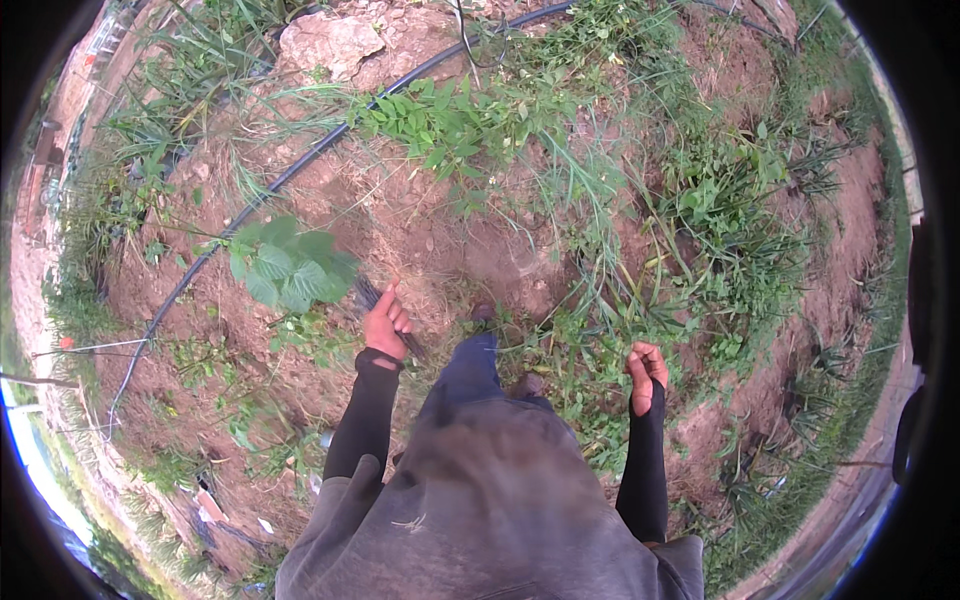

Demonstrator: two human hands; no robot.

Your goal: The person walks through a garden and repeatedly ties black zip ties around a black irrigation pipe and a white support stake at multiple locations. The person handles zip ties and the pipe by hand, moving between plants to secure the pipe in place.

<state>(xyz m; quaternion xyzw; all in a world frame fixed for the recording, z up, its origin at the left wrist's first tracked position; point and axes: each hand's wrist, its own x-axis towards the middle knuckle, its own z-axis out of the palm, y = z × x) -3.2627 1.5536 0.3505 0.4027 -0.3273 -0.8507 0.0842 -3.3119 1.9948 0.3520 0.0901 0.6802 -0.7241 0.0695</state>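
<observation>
Dark sticks [369,294], clamped in the left hand [384,327] above soil [440,240], inside its left edge, are best held clear of the leaves [288,265]; whether the curled right hand [645,373] is closed, I cannot tell.

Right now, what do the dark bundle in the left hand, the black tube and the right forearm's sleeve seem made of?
Dark bundle: perhaps plastic or wire, dull grey-black; its strands look thin and straight, but too small to be sure.
Black tube: probably plastic, fairly smooth, given its even width and gentle curve.
Sleeve: likely stretch fabric, matte black, as it hugs the arm.
</observation>
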